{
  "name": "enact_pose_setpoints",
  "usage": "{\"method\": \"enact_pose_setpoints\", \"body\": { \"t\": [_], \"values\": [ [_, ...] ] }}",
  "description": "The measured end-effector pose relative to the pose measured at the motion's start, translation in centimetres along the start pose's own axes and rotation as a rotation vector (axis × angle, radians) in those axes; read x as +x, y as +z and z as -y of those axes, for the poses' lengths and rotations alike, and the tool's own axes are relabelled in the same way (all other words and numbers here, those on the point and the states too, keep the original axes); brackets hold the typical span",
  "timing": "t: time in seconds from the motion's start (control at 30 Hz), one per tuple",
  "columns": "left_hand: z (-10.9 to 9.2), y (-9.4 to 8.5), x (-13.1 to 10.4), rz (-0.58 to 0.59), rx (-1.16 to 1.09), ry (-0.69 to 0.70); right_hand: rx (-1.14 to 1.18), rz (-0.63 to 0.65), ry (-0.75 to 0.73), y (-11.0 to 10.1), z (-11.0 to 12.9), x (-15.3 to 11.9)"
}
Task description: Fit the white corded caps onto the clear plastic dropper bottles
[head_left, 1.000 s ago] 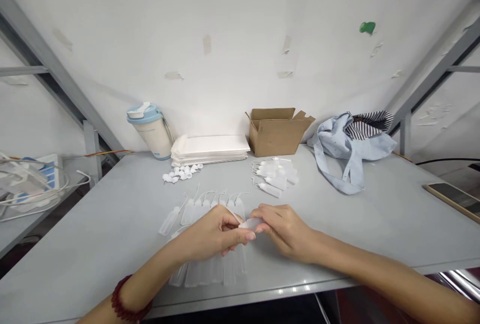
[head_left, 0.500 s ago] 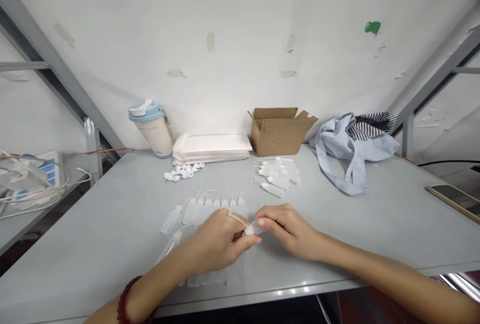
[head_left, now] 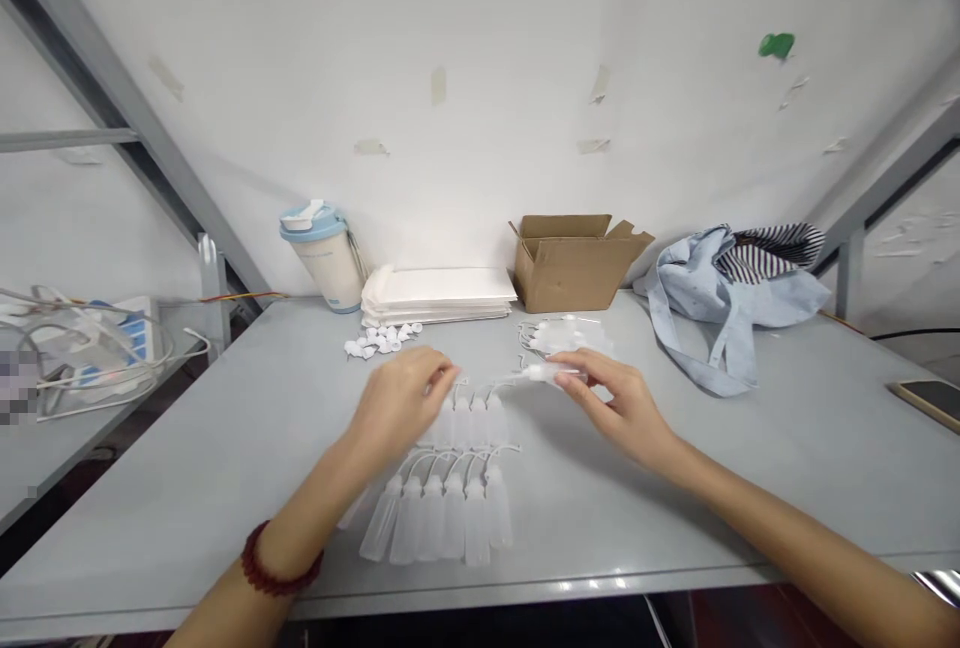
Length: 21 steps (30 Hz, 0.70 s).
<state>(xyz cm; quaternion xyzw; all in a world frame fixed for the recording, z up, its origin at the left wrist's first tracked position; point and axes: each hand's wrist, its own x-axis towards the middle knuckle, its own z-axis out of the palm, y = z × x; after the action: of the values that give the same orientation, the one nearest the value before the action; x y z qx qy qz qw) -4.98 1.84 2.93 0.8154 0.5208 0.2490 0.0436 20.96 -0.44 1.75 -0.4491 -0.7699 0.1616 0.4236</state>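
Note:
Between the thumb and fingers of my right hand (head_left: 619, 403) is a small clear bottle (head_left: 538, 372) with a thin curved tube pointing left. Near the far row of bottles (head_left: 480, 420) hovers my left hand (head_left: 405, 396), its fingertips pressed together; whether they hold anything is too small to tell. A nearer row of translucent bottles (head_left: 442, 518) with curved tubes lies on the grey table (head_left: 637, 528). More bottles (head_left: 570, 333) are piled beyond my right hand. Small white caps (head_left: 381, 340) lie in a heap at the back left.
Along the back stand a blue-lidded cup (head_left: 328, 263), a stack of white envelopes (head_left: 442, 290), an open cardboard box (head_left: 574, 273) and a light blue cloth bag (head_left: 705, 298). A phone (head_left: 930, 400) lies at the right edge. Cables (head_left: 112, 378) tangle on the left.
My hands have moved apart. The right one has carried the bottle up and to the right, toward the pile; the left one has let go of it and moved up and left.

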Motion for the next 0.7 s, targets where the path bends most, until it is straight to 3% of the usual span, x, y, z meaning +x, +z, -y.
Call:
{"method": "enact_pose_setpoints", "body": {
  "t": [0.17,0.3,0.5,0.7],
  "values": [
    [4.8,-0.8,1.7,-0.071,0.187,-0.118,-0.119,-0.121,-0.001,-0.3,-1.8,0.7],
    [7.3,-0.3,2.3,-0.046,0.308,-0.150,-0.184,-0.167,0.001,-0.1,-3.2,1.1],
    [8.1,0.8,2.5,0.016,0.411,-0.106,-0.232,-0.284,0.030,0.3,-4.8,1.7],
    [8.5,1.1,2.6,0.044,0.430,-0.097,-0.248,-0.283,0.051,-0.1,-5.1,2.1]
  ]
}}
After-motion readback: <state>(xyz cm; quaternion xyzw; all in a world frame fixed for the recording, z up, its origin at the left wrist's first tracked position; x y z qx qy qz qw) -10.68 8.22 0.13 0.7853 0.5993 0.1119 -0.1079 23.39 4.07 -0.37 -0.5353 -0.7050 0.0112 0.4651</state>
